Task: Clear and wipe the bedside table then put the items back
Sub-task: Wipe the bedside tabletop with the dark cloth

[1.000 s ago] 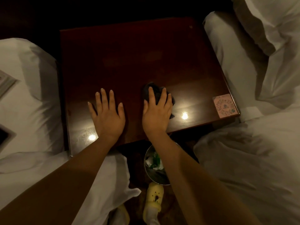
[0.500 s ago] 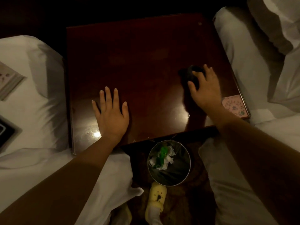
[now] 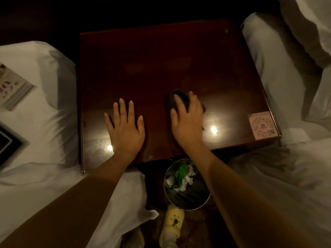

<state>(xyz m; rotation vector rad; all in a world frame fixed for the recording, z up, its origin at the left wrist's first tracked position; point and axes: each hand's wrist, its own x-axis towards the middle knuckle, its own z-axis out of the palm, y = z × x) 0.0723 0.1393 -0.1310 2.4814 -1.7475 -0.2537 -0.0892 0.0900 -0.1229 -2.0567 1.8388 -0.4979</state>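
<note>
Right now I am looking down on the bedside table (image 3: 161, 59), and I am judging the wiping to be under way. The right hand (image 3: 188, 122) is working at about 5 o'clock on the top, its fingers bending over a bunched dark cloth (image 3: 179, 100) and its thumb tucking in at the cloth's side. That way it is both gripping the wad and pressing it onto the wood. The left hand (image 3: 125, 129) is lying flat at 7 o'clock with fingers straight and spread, holding nothing; I am reading it as a brace for the lean forward.

A pink card (image 3: 262, 125) is sitting flat in the 4 o'clock corner, and I cannot tell whether it is stuck down or loose. A book (image 3: 16, 86) and a dark framed item (image 3: 7, 145) are resting on the white bedding (image 3: 44, 104) out at 9 o'clock, probably parked there to free the surface. A bin (image 3: 208, 196) holding crumpled paper is standing on the floor at 6 o'clock, just below the front edge. The far half, toward 12 o'clock, is looking too dim for me to say whether it is clean.
</note>
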